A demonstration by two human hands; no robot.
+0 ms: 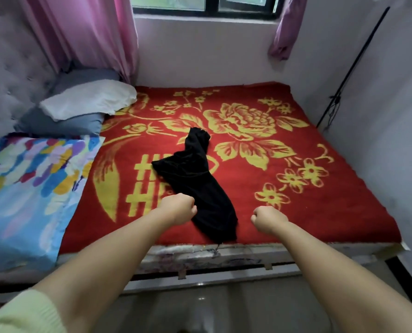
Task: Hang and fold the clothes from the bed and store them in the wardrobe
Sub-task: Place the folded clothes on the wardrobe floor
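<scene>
Head view: bed [344,212] under a red floral blanket, seen from its foot; wardrobe not in sight.
Garment: one black garment [195,179], crumpled and unfolded, lies mid-blanket and runs to the near edge.
Left hand: left hand [177,209] curled in a fist, just beside the garment's lower part, perhaps touching it; no cloth visibly held.
Right hand: right hand [268,218] also a fist, holding nothing, near the garment but apart from it.
Head end: pillows [80,109] and a multicoloured quilt [31,188] stacked at left.
Progress: apparently late; only this piece shows on the bed.
Left to do: pick up, fold or hang, store.
</scene>
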